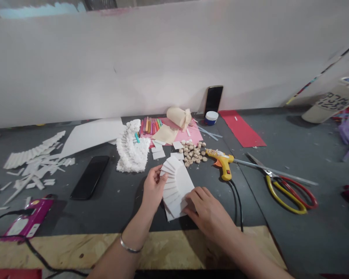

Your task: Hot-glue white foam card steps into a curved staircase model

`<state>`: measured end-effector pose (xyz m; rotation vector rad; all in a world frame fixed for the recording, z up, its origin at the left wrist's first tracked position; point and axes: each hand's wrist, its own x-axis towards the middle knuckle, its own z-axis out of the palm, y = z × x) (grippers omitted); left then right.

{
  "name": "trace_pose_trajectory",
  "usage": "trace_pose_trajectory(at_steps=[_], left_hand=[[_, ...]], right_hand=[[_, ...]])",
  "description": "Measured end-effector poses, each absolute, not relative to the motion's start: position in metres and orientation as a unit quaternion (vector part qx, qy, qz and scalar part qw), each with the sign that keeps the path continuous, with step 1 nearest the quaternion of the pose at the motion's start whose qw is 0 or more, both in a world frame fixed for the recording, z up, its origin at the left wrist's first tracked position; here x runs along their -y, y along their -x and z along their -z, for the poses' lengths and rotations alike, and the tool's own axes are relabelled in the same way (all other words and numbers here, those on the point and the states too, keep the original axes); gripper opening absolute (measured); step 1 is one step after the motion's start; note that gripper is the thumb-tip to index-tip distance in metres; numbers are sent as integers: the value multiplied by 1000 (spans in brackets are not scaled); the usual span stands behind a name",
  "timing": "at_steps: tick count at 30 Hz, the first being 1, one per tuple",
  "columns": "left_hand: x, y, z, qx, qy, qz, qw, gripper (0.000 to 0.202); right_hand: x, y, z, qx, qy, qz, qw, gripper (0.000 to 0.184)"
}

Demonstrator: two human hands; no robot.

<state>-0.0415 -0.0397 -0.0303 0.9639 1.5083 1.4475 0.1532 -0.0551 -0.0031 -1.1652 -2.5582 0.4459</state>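
The right hand lay flat, fingers together, on the lower right corner of the fan, apparently pinning it to the worktop. The left hand pinched the fan's upper left edge, so the fan sat between both hands. Beyond lay a phone, glue gun and scissors, then discs and a white model.

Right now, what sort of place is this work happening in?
Most likely a craft worktable. A yellow glue gun, scissors and white paper scraps lie on the dark tabletop, and the left hand pinches and the right hand touches a fan of white paper pieces.
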Motion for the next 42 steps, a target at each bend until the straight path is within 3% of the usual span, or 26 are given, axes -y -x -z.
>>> trace_pose_trajectory(at_steps=[6,12,19,28,32,37,42], left_hand=[[39,41,29,-598,-366,-584,409,42],[39,38,24,-596,-350,-581,430,42],[39,38,23,-589,-338,-591,436,42],[39,40,27,-579,-327,-596,450,48],[38,41,27,-586,-320,-591,452,52],[40,40,22,-591,-319,-585,455,55],[41,40,16,-574,-299,-588,485,55]], right_hand=[[51,-160,3,896,383,-162,157,11],[-9,-175,-31,875,408,-202,165,8],[-87,-121,-41,902,407,-128,63,20],[-97,-95,-27,907,402,-123,17,26],[-106,-93,-24,903,400,-150,42,26],[-113,-103,-23,872,434,-200,103,12],[-89,-163,-29,818,512,-180,190,22]])
